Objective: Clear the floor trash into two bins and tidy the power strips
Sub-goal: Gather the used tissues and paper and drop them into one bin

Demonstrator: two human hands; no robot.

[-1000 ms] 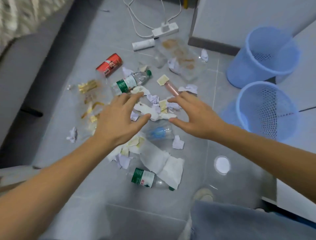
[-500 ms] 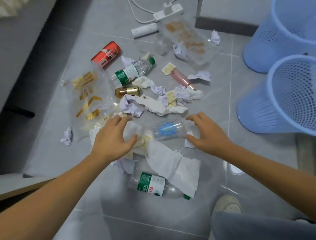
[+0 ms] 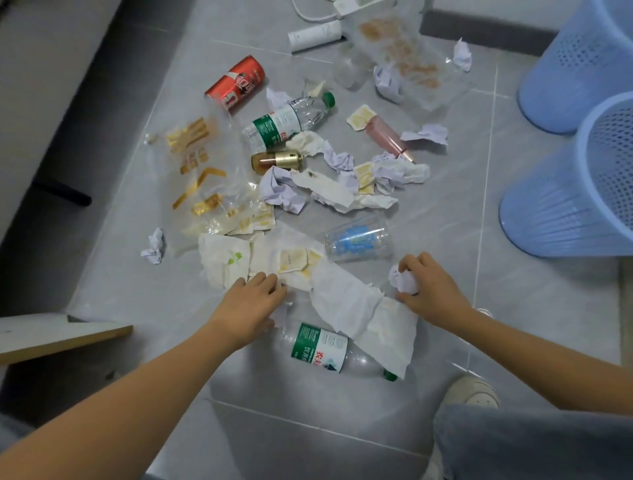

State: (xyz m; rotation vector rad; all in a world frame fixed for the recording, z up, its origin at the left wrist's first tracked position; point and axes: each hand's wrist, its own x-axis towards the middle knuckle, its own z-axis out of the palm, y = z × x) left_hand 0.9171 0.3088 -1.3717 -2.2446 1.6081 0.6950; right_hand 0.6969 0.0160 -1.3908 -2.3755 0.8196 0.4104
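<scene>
Trash lies scattered over the grey tiled floor. My right hand is closed around a crumpled white paper ball, just below a clear plastic cup with blue print. My left hand presses its fingers on the near edge of a long white tissue sheet. A green-labelled water bottle lies between my arms. Two blue mesh bins stand at the right. A white power strip shows at the top edge.
Further out lie a red can, a second water bottle, a gold bottle, a pink tube, clear wrappers and several paper balls. My shoe and knee are at the lower right. A board edge juts in left.
Both hands came down and nearer to me. The right hand closed on a paper ball beside the cup; the left hand settled on the tissue sheet. The view tilted further down.
</scene>
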